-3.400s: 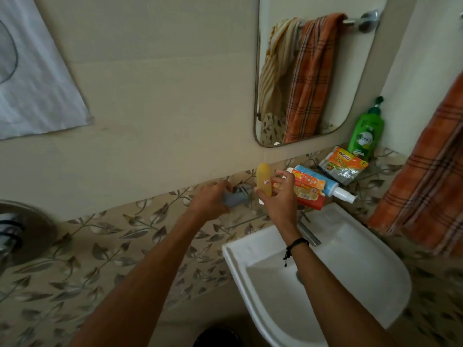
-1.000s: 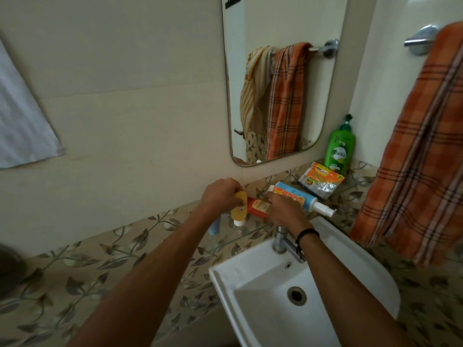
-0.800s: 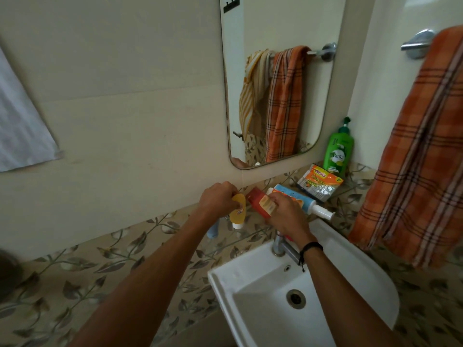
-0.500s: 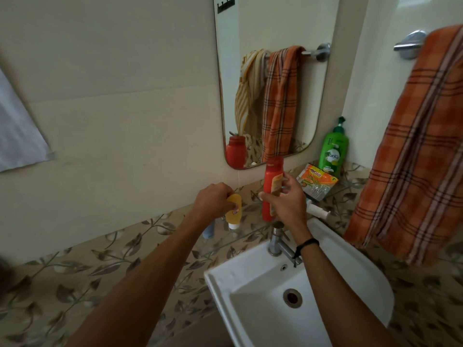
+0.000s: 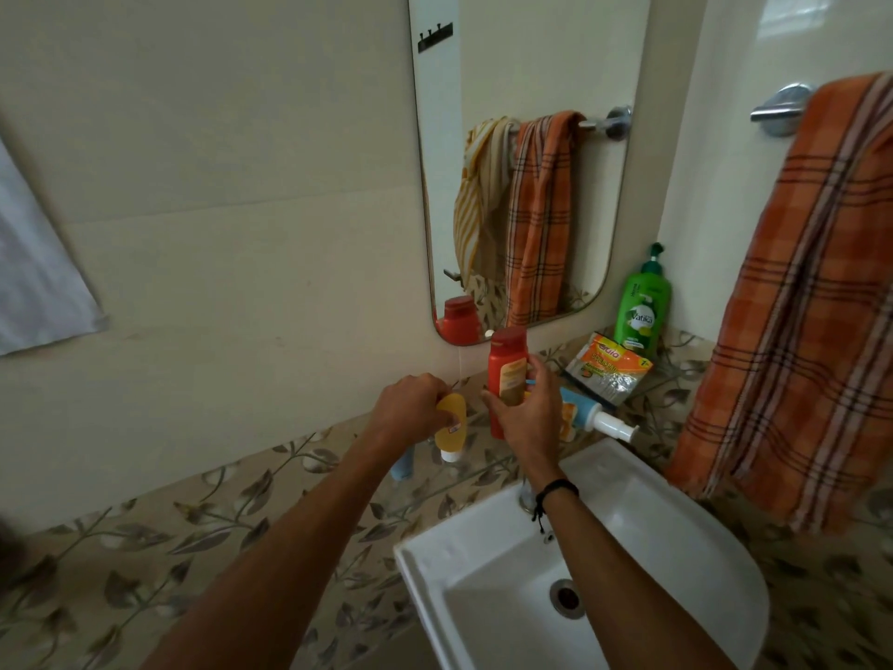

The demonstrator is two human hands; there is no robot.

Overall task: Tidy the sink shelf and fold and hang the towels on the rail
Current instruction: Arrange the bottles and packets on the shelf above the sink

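Note:
My right hand [image 5: 524,411] grips a red bottle [image 5: 505,367] and holds it upright just below the mirror. My left hand [image 5: 410,411] holds a small yellow tube [image 5: 450,425], cap down, with a light blue item [image 5: 402,464] poking out under the wrist. A blue-and-white pump bottle [image 5: 597,418] lies on its side on the shelf behind my right hand. An orange checked towel [image 5: 802,302] hangs from the rail [image 5: 780,108] at the right.
A green pump bottle [image 5: 642,307] stands in the corner with an orange scrubber packet [image 5: 609,372] in front of it. The white basin [image 5: 628,592] and its tap sit below my right wrist. The mirror [image 5: 522,152] reflects two towels. A white cloth [image 5: 34,278] hangs at far left.
My right hand has picked the red bottle up from lying on the shelf and stood it upright. My left hand has kept hold of the yellow tube.

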